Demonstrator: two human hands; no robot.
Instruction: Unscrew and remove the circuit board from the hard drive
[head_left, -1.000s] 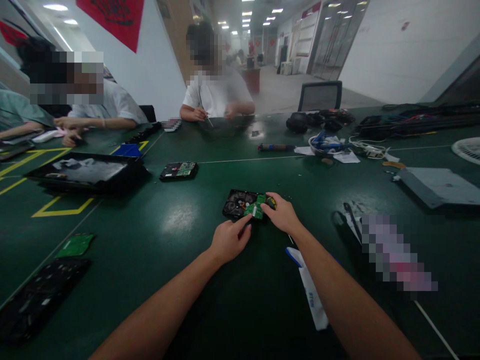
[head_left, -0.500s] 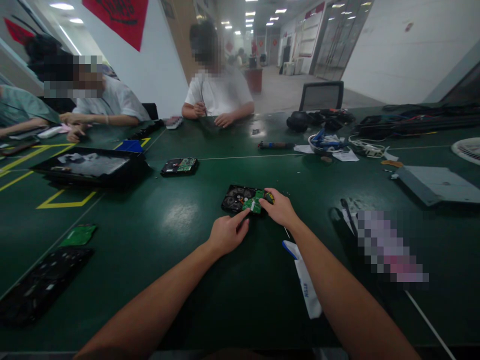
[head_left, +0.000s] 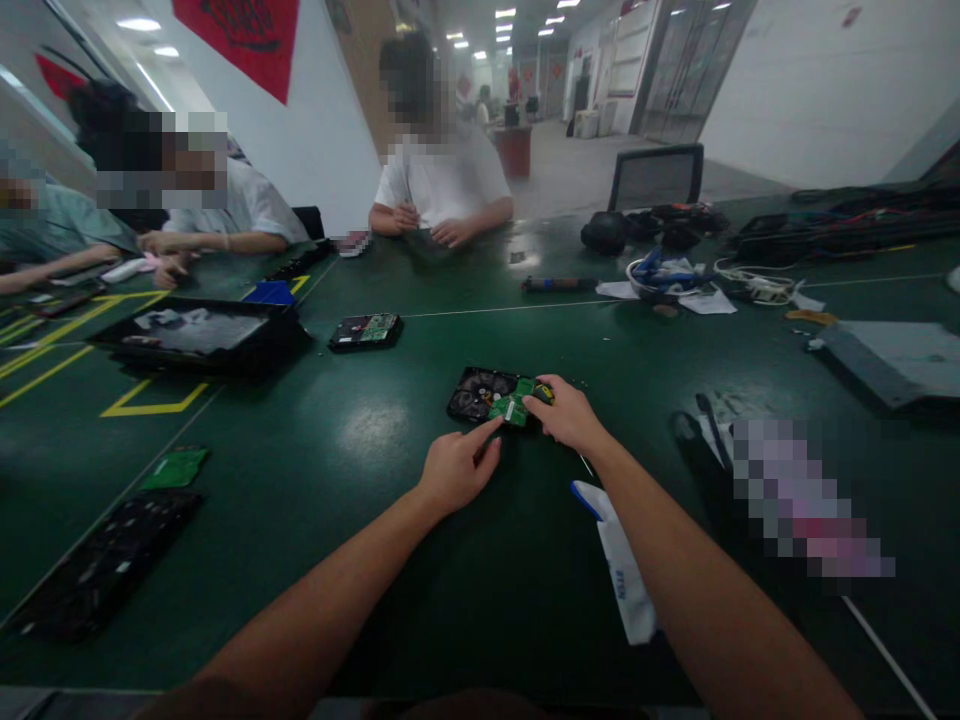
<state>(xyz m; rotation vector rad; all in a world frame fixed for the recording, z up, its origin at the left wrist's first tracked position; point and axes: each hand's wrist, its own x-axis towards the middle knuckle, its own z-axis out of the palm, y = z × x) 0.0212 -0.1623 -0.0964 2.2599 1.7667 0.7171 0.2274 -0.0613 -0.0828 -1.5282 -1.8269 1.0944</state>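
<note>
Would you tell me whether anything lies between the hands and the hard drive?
Nothing visible does: the right hand rests on the hard drive by its green board; the left hand reaches its near edge.

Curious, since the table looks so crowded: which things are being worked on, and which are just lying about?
In use: left hand, right hand, hard drive, green circuit board on it.
Lying about: second hard drive, black tray, loose green board, white packet.

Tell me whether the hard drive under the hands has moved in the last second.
No. The drive keeps its spacing from the second drive to its left; only the camera shifted.
</note>
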